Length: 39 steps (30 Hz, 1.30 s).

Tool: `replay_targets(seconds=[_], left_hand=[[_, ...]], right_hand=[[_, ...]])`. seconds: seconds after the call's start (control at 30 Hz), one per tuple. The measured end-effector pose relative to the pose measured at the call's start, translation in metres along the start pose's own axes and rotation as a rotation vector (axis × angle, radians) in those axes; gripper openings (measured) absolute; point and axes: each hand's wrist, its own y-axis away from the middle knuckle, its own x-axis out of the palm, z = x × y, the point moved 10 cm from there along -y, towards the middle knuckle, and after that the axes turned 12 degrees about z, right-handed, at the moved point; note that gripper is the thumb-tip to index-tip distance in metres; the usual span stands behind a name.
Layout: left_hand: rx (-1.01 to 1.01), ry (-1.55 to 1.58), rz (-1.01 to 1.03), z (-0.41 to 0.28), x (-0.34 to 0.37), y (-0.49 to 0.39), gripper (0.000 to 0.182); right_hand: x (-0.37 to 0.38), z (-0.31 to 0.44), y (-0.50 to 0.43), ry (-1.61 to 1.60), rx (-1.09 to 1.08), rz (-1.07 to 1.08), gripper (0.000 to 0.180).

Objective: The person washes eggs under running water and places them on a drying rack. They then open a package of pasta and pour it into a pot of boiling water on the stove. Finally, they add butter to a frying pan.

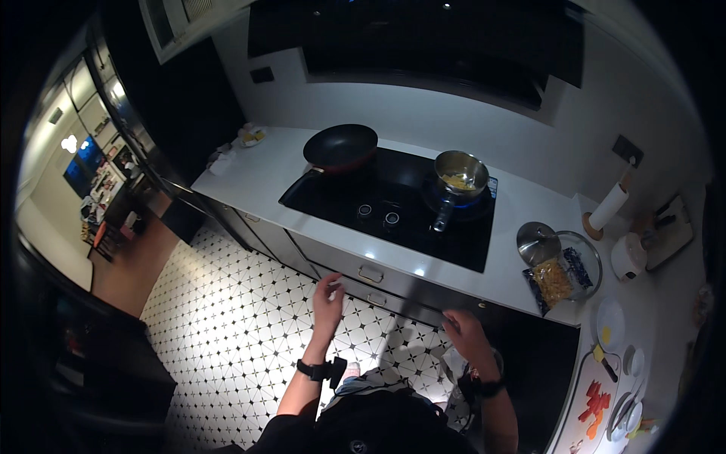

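My left hand (328,298) is held in the air before the counter drawers, fingers loosely curled and apart from the thumb, with nothing in it. To the right, my right hand (466,336) hovers lower than the countertop edge in the picture, half curled and empty. Beyond both hands is a black glass gas cooktop (397,176). A steel saucepan (460,164) with pale yellow pasta pieces (458,181) inside sits on its right burner, over a blue flame (465,204). On the left rests a dark frying pan (341,144), its handle pointing toward the front left.
A steel lid (537,244), a glass lid (595,261) and an opened pasta bag (551,281) lie right of the cooktop. Further right are a paper towel roll (610,207), a white cutting board (573,391) with cut red pieces (594,402), and a yellow-handled knife (604,363).
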Motion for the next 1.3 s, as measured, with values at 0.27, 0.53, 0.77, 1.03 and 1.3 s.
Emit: replay_targets(seconds=[0.27,0.53,0.77,1.03,1.3], left_hand=[[-0.190,0.104,-0.159,0.054,-0.192,-0.028,0.024],[-0.242,0.233,-0.296,0.090,-0.282,-0.036,0.024],[-0.259,0.150,-0.331,0.095,-0.312,-0.082,0.024],[-0.375,-0.022,-0.111,0.147,-0.286,-0.192,0.045],[-0.008,-0.012,0.126,0.117,-0.217,-0.289,0.046]], right_hand=[[0.119,0.016,-0.286,0.245,0.047,-0.027,0.047],[0.152,0.000,-0.422,0.556,0.307,-0.003,0.047],[0.174,-0.006,-0.460,0.895,0.228,0.041,0.023],[0.194,-0.036,-0.464,0.836,0.335,0.270,0.011],[0.175,-0.028,-0.437,0.869,0.400,-0.239,0.036]])
